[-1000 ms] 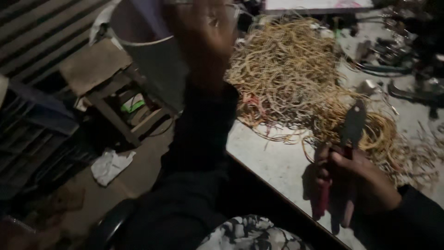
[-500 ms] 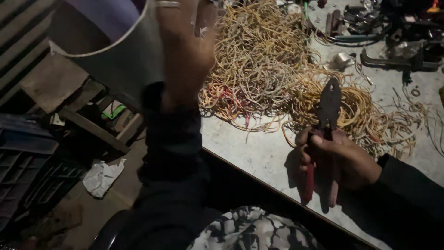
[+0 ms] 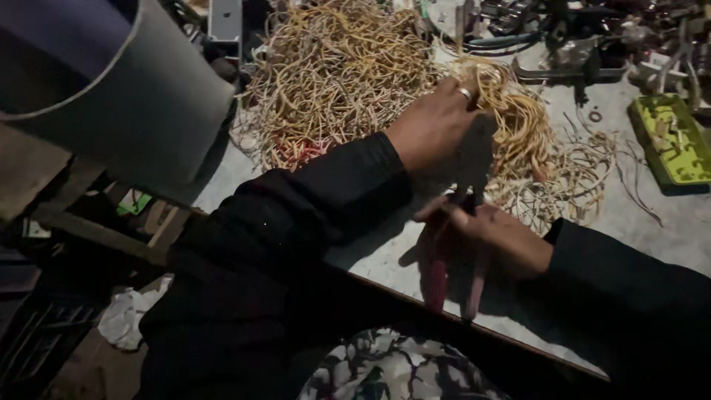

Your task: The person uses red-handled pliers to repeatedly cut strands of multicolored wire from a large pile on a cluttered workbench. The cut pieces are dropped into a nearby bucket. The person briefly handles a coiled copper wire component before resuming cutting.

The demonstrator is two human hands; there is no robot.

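On a cluttered workbench [image 3: 385, 255], the left hand [image 3: 433, 126] grips yellowish wires [image 3: 518, 122] mid-frame while the right hand [image 3: 492, 237] clasps red-handled pliers [image 3: 444, 274], which could nick nearby fingers.

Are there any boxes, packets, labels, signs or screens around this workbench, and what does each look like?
Yellow-green tray: right edge of the bench, a shallow rectangular container holding small pale bits.
Green card or packet: below the bench edge at left, a small flat bright-green piece, partly hidden and too dim to tell further.
Pale flat panel: top of the view behind the wire pile, a grey rectangle; whether it is a label or device is unclear.
No screens or signs show.
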